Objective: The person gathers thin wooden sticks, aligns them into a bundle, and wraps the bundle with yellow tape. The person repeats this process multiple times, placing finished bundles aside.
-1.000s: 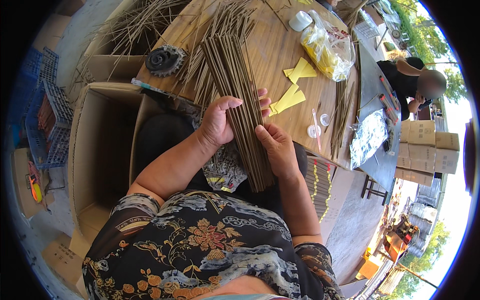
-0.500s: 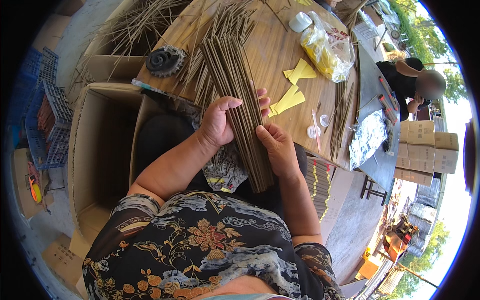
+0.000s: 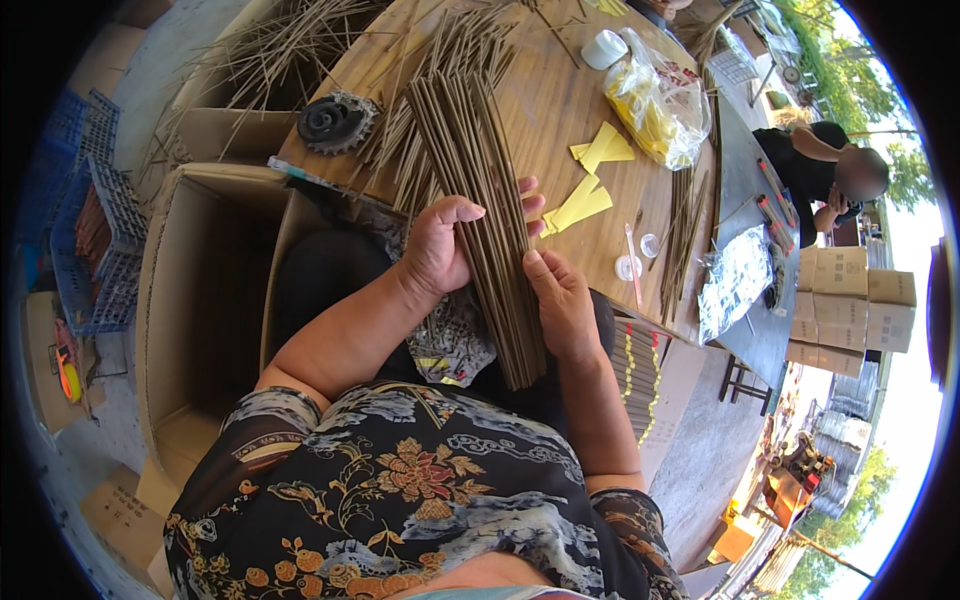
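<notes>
A thick bundle of thin brown incense sticks (image 3: 490, 220) slants across the middle, its far end over the table and its near end above my lap. My left hand (image 3: 440, 240) is closed round it, thumb on top and fingertips showing past its right side. Lower down, my right hand (image 3: 562, 300) pinches the bundle's right edge with its thumb; its other fingers are partly hidden. More loose incense sticks (image 3: 400, 150) lie on the wooden table just beyond the bundle. Yellow paper strips (image 3: 580, 205) lie to the right of my left fingertips.
A black toothed wheel (image 3: 333, 122) sits at the table's left edge, above an open cardboard box (image 3: 205, 300). On the table (image 3: 540, 90) stand a white tub (image 3: 603, 49) and a clear bag of yellow strips (image 3: 655, 100). Another person (image 3: 815, 165) is at the far right.
Both hands keep the bundle in nearly the same place. My right hand has shifted very slightly along its edge, and the whole view has moved a little.
</notes>
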Tool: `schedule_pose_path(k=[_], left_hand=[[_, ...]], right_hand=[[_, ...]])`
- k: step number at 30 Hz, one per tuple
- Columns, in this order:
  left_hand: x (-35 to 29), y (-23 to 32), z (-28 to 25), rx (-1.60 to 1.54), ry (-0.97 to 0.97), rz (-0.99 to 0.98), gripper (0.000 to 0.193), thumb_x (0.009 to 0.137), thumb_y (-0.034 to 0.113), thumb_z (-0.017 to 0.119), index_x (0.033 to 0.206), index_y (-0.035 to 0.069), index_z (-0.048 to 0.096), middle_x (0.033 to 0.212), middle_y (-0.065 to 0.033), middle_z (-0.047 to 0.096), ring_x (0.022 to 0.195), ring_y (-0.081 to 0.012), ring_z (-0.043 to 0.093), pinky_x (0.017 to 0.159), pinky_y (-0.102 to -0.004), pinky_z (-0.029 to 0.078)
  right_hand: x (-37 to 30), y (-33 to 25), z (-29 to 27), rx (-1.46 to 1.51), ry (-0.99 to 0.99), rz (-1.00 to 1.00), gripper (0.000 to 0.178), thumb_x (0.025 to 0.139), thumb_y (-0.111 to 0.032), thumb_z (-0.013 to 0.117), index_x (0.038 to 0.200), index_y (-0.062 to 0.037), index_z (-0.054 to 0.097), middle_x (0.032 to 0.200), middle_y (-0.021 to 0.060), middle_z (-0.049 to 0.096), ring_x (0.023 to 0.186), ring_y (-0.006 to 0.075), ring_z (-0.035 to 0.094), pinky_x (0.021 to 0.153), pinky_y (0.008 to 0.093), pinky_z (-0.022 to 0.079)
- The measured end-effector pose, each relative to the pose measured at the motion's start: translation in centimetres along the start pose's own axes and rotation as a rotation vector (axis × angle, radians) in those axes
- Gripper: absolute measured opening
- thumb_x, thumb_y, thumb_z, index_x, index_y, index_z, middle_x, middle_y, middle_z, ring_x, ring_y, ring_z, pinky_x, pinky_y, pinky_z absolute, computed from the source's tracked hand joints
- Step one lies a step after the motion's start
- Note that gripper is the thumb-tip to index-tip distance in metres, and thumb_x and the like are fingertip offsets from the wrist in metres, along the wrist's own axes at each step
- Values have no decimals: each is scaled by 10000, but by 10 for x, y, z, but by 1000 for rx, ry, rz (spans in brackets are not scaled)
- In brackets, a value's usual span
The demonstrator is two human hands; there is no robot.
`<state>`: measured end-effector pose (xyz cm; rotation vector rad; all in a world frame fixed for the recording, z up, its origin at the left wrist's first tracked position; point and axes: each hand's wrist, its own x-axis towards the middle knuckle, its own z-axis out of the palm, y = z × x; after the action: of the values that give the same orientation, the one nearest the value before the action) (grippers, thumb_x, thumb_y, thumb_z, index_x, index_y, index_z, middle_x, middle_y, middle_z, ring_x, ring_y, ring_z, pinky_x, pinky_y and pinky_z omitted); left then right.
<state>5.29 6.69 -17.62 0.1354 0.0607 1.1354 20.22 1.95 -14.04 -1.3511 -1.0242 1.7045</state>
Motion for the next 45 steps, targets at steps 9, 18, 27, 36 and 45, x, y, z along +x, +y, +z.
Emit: schedule_pose_path(k=[9,18,27,36,45], left_hand=[[-2,0,6,5,-13,-1,633,657,109,493,1261,-2,337,1250,-224,430,1155,-347,447,1039,-497,275],[1,-3,-2,298,158,27,342,824,133,536,1115,-39,484,1051,-178,574,972,-283,576,895,-425,462],[1,-2,-1,242,185,8,309,816,118,491,1060,-72,494,967,-183,588,909,-280,593,817,-397,490],[1,-1,-7,251,195,-65,440,809,151,441,1155,-122,431,1070,-217,553,997,-300,559,912,-399,442],[2,-2,-13,184,131,-94,408,804,129,428,1146,-93,437,1055,-205,555,970,-292,567,898,-397,452]], right_hand=[[-2,-6,8,85,-256,207,324,780,-150,669,1015,-1,503,811,82,620,688,158,599,666,282,495],[-2,0,7,22,-141,149,241,788,-101,650,956,4,514,752,50,588,643,110,564,610,239,465],[1,6,5,140,-137,151,239,842,-149,592,996,15,512,814,80,611,691,126,590,651,254,495],[1,8,0,123,-147,165,272,886,-202,520,1032,28,511,839,94,615,726,155,609,670,278,511],[2,9,-2,237,-176,153,302,881,-189,537,1079,29,472,870,61,594,725,105,580,657,243,489]])
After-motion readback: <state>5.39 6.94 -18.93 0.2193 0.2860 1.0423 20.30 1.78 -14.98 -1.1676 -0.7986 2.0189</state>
